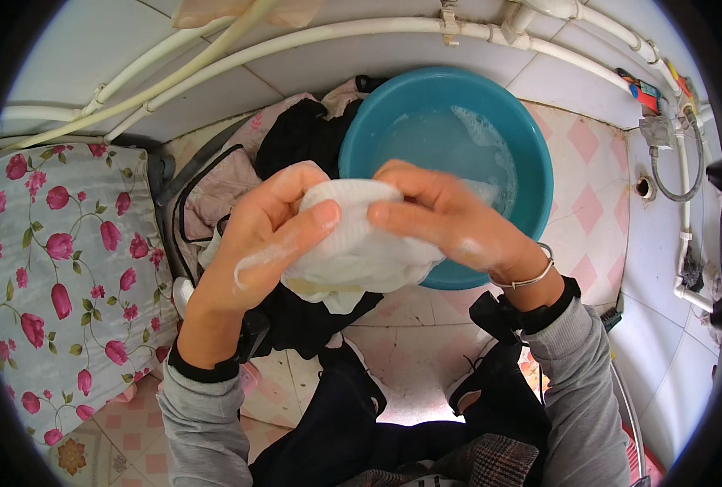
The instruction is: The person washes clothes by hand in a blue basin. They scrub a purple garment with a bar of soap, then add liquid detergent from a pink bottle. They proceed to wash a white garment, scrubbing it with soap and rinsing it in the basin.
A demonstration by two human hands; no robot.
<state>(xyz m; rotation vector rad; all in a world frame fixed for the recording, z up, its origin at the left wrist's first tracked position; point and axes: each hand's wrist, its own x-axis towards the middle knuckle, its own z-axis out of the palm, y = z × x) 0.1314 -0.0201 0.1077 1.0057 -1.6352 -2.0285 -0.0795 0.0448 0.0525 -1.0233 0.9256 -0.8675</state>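
My left hand (pixel 267 231) and my right hand (pixel 454 213) hold a wet white piece of ribbed-edged cloth (pixel 365 247) in front of me. Fingers and thumbs of both pinch its ribbed band from either side, and the rest hangs bunched below. A pale yellowish patch shows at its lower left; I cannot tell what it is. Suds cling to my left hand and to my right wrist. Just beyond, a teal basin (pixel 539 183) holds cloudy, soapy water (pixel 426 142) with foam along its right side. My right hand is slightly blurred.
Black and pink clothes (pixel 296 142) lie heaped left of the basin, with more dark fabric (pixel 296 321) below my hands. Further left stands something under a floral cover (pixel 77 284). White pipes (pixel 361 31) run along the tiled wall; a grey hose (pixel 677 195) hangs at right.
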